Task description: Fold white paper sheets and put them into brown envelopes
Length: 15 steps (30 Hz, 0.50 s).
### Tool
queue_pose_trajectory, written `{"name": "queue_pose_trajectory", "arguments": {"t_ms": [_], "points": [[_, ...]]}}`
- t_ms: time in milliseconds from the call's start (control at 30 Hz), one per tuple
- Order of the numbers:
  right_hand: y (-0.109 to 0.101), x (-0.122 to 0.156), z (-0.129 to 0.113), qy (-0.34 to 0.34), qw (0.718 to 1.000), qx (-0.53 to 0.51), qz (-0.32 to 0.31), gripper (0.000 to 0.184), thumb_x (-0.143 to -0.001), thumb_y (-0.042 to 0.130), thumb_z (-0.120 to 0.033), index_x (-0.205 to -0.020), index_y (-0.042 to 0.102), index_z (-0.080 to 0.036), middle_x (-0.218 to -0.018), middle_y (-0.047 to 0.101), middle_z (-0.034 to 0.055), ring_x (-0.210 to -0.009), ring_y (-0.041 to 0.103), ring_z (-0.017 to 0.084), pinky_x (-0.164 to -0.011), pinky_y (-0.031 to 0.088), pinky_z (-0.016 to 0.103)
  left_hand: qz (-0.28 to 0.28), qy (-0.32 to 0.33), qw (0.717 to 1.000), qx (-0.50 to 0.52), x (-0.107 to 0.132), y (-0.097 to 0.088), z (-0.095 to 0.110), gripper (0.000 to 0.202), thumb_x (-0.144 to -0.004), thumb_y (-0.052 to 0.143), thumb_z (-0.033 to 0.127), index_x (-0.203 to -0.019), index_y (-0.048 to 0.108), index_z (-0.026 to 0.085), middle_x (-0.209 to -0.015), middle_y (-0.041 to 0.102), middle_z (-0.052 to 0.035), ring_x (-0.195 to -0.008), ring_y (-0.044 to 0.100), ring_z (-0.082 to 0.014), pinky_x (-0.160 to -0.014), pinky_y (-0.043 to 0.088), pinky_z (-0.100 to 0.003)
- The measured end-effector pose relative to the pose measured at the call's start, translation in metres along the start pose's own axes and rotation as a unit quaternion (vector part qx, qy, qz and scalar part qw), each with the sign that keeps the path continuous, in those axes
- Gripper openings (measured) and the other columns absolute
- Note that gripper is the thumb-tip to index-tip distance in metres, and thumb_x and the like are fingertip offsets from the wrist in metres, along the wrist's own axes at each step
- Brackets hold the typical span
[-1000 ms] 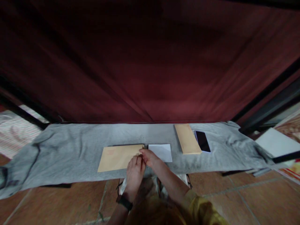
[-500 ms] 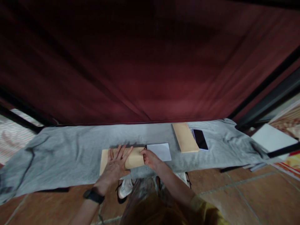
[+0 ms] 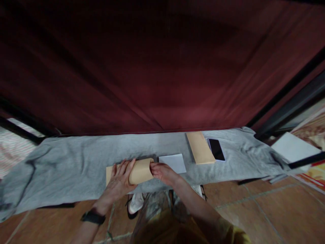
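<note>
A tan paper envelope [image 3: 141, 171] lies on the grey cloth, its right end bulging into an open mouth. Across its left part rests my left hand [image 3: 121, 176], fingers on the far side and thumb on the near edge, gripping it. My right hand [image 3: 162, 173] reaches into the mouth with fingers stretched out; the fingertips are hidden inside. Just beyond that hand, a white sheet of paper [image 3: 175, 162] lies flat, partly covered by it.
A second tan envelope [image 3: 200, 149] lies farther right, beside a dark-screened phone [image 3: 216, 149]. Grey cloth [image 3: 76, 166] covers the narrow surface. A dark red fabric wall [image 3: 162, 95] rises behind it, with black bars [image 3: 291, 101] at the side.
My left hand's spread fingers have drawn together around the envelope, and its mouth gapes wider. My right hand has gone from pinching the envelope's edge to having fingers inside the mouth.
</note>
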State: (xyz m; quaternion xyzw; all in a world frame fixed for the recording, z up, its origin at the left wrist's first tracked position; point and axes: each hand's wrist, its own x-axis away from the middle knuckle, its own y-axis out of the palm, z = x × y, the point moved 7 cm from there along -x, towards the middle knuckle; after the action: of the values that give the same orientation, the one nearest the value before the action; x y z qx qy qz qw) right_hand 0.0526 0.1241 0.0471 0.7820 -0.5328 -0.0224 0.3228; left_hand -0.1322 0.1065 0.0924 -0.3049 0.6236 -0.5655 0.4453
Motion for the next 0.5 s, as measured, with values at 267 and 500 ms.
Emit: {"name": "queue_pose_trajectory", "arguments": {"t_ms": [267,500], "points": [[0.006,0.002,-0.009,-0.019,0.990,0.130,-0.041,0.024,-0.065,0.061,-0.014,-0.084,0.073,-0.023,-0.077,0.068,-0.0018,-0.080,0.062,0.019,-0.073,0.048,0.027,0.021,0.031,0.999,-0.001,-0.004,-0.009,0.022,0.094,-0.077,0.067,0.033,-0.159,0.023,0.017,-0.148,0.052,-0.0201,-0.146,0.039,-0.0377,-0.123,0.020,-0.062],[-0.009,-0.002,-0.004,0.009,0.991,0.132,-0.018,0.039,-0.064,0.070,-0.011,-0.101,0.074,-0.022,-0.077,0.071,-0.0021,-0.084,0.064,0.023,-0.074,0.049,0.030,0.016,0.045,0.999,-0.010,-0.002,-0.004,0.035,0.087,-0.078,0.066,0.031,-0.157,0.031,0.018,-0.148,0.052,-0.0204,-0.145,0.041,-0.0375,-0.123,0.018,-0.064]]}}
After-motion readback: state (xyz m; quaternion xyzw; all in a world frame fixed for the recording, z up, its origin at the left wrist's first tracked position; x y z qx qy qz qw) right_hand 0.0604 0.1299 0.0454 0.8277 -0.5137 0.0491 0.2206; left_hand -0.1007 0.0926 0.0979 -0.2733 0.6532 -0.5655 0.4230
